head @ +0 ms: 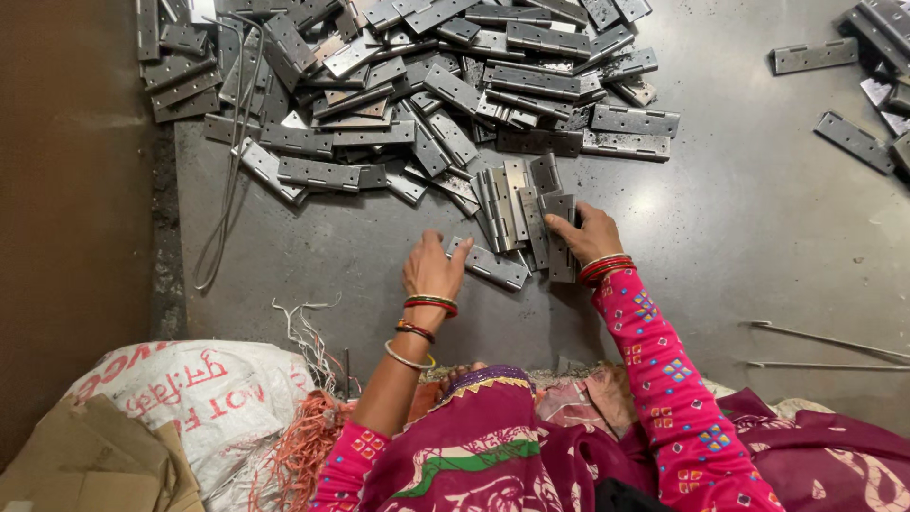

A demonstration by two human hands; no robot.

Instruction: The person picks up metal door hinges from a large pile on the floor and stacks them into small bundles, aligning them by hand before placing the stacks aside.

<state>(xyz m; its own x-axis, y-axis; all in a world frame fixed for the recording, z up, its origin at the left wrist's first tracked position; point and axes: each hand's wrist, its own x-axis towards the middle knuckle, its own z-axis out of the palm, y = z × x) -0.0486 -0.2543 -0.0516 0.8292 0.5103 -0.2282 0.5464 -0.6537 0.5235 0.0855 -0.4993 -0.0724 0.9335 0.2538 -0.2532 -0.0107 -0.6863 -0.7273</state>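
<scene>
both hands (433,270) lowered (fingers bent), close together

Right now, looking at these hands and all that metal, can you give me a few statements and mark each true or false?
1. The left hand touches a single hinge lying flat. True.
2. The right hand rests on a row of hinges standing on edge. True.
3. The big pile of hinges lies between the hands and the person's lap. False: it lies beyond the hands, farther from the person.
4. Both wrists are bare. False: each wears bangles.
5. A printed white sack lies on the person's left. True.
</scene>
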